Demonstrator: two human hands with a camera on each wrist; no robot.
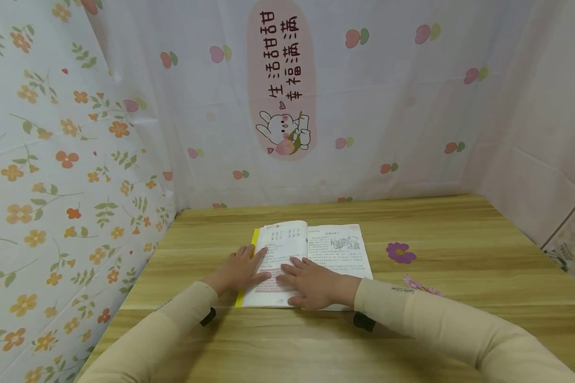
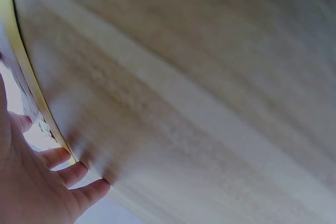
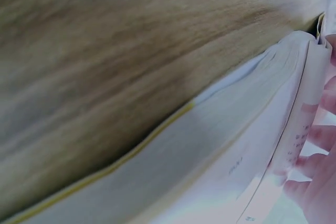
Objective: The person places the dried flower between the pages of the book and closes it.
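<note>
1. Here's the left hand (image 1: 239, 269), fingers loosely spread over the outer edge of a book (image 1: 337, 252), gripping nothing; the left wrist view has fingertips past the book's yellow edge (image 2: 27, 69).
2. And the right hand (image 1: 311, 282), palm down, fingers fanned and relaxed, pinching nothing! It lies across the middle of the book, fingertips on the left-hand page.
3. The book itself lies spread on the wooden table (image 1: 268, 346), printed pages up, a drawing on the right-hand page.
4. Out to the book's right, a purple flower (image 1: 401, 252), and nearer the right sleeve (image 1: 436, 314), a pink flower (image 1: 421, 286).
5. Behind it all, a fruit-patterned cloth (image 1: 383, 106) with a rabbit picture (image 1: 282, 130)!
</note>
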